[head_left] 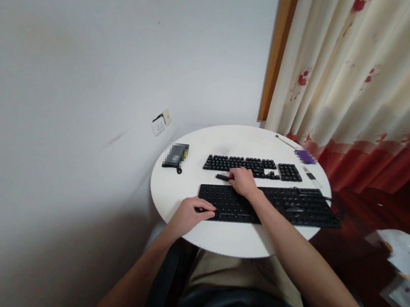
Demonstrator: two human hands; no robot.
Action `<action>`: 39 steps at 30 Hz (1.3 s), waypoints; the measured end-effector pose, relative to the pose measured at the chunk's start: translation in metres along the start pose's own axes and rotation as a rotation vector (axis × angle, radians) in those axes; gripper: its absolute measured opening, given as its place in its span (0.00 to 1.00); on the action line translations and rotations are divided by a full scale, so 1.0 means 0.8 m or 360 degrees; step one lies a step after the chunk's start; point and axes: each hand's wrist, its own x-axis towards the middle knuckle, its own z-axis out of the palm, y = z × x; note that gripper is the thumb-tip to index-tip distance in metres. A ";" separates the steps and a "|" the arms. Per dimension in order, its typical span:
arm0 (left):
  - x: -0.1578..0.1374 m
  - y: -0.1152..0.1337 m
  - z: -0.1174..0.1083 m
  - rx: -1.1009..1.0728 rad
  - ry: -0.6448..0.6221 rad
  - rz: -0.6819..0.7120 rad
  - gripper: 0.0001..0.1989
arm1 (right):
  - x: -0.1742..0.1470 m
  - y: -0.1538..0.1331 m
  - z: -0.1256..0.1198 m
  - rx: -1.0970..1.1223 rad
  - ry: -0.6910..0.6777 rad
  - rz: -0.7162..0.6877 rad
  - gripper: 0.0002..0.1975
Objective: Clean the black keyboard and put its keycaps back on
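While the right hand [243, 181] partly hides the keyboard [228, 204], a curtain [347, 91] hangs beyond.

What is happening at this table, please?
A person sits at a white table with a black keyboard that looks bare of its keys. Loose black keys lie in rows behind it. The left hand is at the keyboard's near left corner. The right hand is beyond its far edge, fingers down by the keys, next to a loose black bar. Whether either hand holds a piece, I cannot tell.
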 end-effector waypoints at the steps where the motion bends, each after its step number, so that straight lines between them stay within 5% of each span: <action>1: 0.000 -0.001 0.000 0.0001 0.0005 0.0018 0.04 | 0.000 0.000 0.000 0.0001 -0.0001 -0.0001 0.04; 23: -0.025 -0.008 0.015 0.0582 0.0276 0.0666 0.06 | 0.001 0.001 0.003 0.0024 -0.0002 -0.0011 0.03; 39: -0.035 -0.003 0.022 0.0738 0.0372 0.0625 0.06 | -0.001 -0.003 0.003 0.0031 0.0037 -0.0019 0.02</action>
